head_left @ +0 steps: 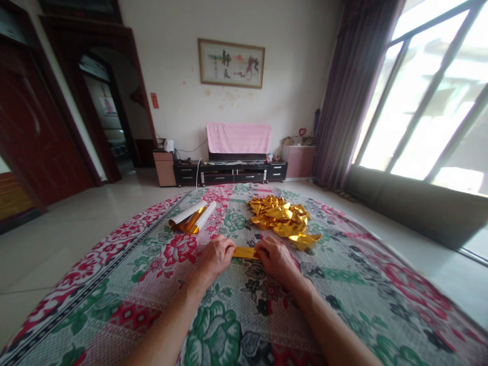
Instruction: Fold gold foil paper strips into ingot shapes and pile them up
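A folded strip of gold foil paper (pixel 246 252) is stretched flat between my two hands, just over the patterned cloth. My left hand (pixel 218 256) pinches its left end, and my right hand (pixel 277 258) grips the right end. The fingers of both hands are closed, and they hide the strip's ends. Beyond my right hand lies a heap of folded gold foil pieces (pixel 280 216), shiny and pointed. Past my left hand rest curled sheets of gold foil paper with white backs (pixel 206 216).
The floral cloth (pixel 217 335) covers the wide surface under my hands. Farther off, a low black cabinet (pixel 236 175) stands against the wall, with a pink cloth (pixel 239 138) draped above it. A purple curtain (pixel 339 101) hangs beside the window at right.
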Available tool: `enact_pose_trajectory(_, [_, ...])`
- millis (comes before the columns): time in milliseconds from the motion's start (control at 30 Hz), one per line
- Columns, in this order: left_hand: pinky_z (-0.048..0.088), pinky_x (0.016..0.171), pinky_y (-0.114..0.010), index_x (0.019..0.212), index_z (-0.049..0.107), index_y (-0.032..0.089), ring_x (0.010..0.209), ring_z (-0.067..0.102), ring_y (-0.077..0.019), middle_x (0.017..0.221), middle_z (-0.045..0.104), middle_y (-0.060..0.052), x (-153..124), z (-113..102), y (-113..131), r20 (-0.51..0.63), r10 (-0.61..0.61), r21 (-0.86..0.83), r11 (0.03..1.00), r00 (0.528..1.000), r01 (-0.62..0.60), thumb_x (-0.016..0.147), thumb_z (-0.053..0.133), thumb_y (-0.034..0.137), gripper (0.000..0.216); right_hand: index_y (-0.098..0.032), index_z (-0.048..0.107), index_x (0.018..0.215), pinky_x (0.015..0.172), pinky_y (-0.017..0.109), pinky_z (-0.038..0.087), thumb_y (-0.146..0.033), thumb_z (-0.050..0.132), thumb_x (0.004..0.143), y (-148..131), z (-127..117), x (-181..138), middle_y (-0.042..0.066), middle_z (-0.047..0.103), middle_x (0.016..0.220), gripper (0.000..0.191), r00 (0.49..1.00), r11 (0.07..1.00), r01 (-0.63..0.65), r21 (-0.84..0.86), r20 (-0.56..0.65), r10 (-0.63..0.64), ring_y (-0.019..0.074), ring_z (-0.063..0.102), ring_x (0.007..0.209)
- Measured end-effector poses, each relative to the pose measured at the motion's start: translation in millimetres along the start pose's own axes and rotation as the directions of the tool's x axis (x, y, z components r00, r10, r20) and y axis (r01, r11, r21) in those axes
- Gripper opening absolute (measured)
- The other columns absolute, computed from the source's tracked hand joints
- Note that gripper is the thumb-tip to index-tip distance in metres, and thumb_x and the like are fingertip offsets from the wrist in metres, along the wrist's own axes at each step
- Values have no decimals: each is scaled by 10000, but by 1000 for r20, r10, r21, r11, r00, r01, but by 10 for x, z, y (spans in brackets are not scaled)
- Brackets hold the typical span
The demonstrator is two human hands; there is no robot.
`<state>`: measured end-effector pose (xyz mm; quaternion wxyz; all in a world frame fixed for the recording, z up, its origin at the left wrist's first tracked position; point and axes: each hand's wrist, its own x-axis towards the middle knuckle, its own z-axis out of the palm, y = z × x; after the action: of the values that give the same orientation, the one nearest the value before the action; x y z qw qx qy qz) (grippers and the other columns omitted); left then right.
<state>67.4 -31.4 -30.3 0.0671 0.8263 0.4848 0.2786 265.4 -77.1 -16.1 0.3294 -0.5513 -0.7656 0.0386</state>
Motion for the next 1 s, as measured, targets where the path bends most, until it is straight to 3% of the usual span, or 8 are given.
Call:
enact_pose_trajectory(667, [422,706,-252,798,661,207,731,555,-138,779,581,-37,15,1,19,7,-8,3,1000,1000,8,815,461,209,201,-179,609,720,629,209,320,-116,466,801,28,39,-11,7,527,732,175,1000,1000,6,-23,3,-5,105,479,661])
enact_pose_trajectory(1000, [422,820,-275,764,676,203,849,515,-150,828,523,-46,-18,13,16,-95,55,-6,998,994,-55,809,491,201,190,-179,626,696,734,238,371,-144,474,817,6,66,-29,39,512,811,197,999,999,8,-38,-54,-10,140,481,803])
